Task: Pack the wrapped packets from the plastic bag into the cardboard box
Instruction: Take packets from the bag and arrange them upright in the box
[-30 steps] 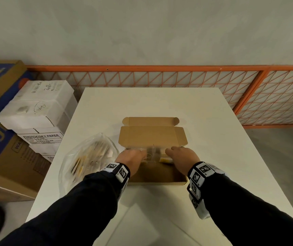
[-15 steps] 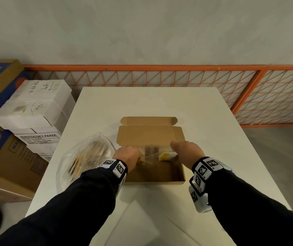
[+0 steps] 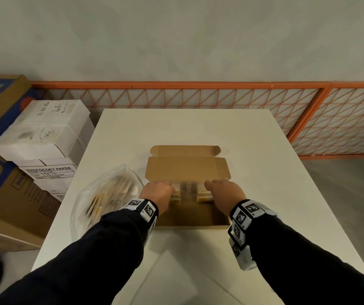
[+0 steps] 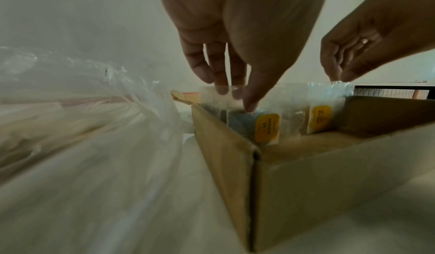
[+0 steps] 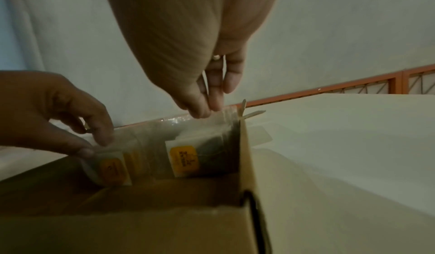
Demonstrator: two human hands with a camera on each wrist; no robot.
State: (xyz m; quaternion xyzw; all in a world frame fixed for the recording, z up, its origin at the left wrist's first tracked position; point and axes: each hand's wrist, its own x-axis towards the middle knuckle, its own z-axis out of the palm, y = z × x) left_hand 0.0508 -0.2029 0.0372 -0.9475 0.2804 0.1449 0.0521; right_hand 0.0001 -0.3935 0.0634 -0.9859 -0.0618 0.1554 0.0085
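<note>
Wrapped packets (image 4: 268,126) in clear film with yellow labels stand upright in a row inside the open cardboard box (image 3: 189,219), against its far wall. In the head view the box sits at the centre of the frame on a white table (image 3: 264,172), its lid folded back toward the top of the frame. The left hand (image 4: 235,35) pinches the top edge of the row at its left end, thumb in front and fingers behind the film. The right hand (image 5: 207,62) pinches the top edge of the film at the right end, beside the box's side wall. Both hands hold the row between them, knuckles up. A clear plastic bag (image 3: 104,197) with more packets inside lies on the table just left of the box, at centre left of the head view. White cartons (image 3: 44,133) marked as photocopy paper are stacked at the left edge, beside the table.
</note>
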